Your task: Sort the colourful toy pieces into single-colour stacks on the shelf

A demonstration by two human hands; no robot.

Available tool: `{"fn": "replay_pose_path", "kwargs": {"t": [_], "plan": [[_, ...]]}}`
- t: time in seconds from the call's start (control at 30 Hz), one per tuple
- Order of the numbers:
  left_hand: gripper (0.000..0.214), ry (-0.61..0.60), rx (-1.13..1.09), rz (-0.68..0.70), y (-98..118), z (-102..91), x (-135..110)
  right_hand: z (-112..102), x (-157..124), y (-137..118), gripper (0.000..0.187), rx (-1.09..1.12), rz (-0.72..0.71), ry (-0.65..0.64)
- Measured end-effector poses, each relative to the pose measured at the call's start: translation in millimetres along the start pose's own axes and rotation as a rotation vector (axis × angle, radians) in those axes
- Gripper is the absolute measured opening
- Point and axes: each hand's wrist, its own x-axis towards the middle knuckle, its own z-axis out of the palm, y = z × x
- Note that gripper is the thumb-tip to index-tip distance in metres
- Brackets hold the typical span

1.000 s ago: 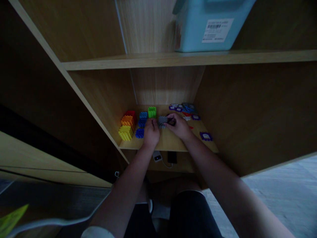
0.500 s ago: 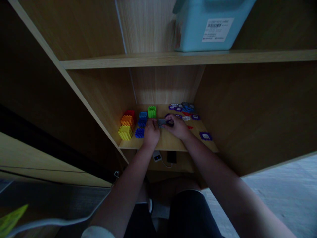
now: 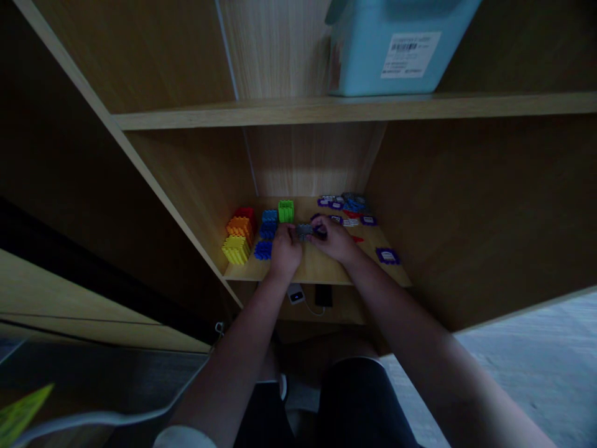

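Note:
My left hand [image 3: 286, 250] is closed, its fingertips pinching the left side of a small grey interlocking building tile [image 3: 305, 232] with notched edges. At the tile's right side, my right hand [image 3: 334, 238] grips it between curled thumb and fingers. A dark purple bit shows inside the right hand's curl; I cannot tell whether it is held. Just behind the left hand stands a bright green notched block [image 3: 286, 211]. Blue notched blocks [image 3: 268, 230] sit left of that hand, one of them nearer the shelf's front.
Yellow [image 3: 236, 249], orange [image 3: 239, 228] and red blocks [image 3: 247, 215] line the left wall. Purple-edged tiles [image 3: 387, 256], red pieces [image 3: 357, 239] and a grey-blue heap [image 3: 354, 202] lie at right. Overhead, a shelf board [image 3: 280, 114] bears a light blue bin [image 3: 364, 68].
The grey tile tilts slightly between my fingers, showing a little more of its face. Both hands stay almost in the same place, and the surrounding blocks have not moved.

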Motion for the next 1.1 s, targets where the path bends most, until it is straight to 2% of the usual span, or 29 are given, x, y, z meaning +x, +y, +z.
{"fn": "replay_pose_path", "kwargs": {"t": [0.57,1.1], "plan": [[0.012,0.001,-0.018,-0.015,-0.4,0.1,0.7,0.4,0.0,-1.5,0.039,-0.038,0.011,-0.022],[0.011,0.008,-0.002,-0.006,-2.4,1.0,1.1,4.7,1.4,2.1,0.038,-0.06,0.004,-0.018]]}}
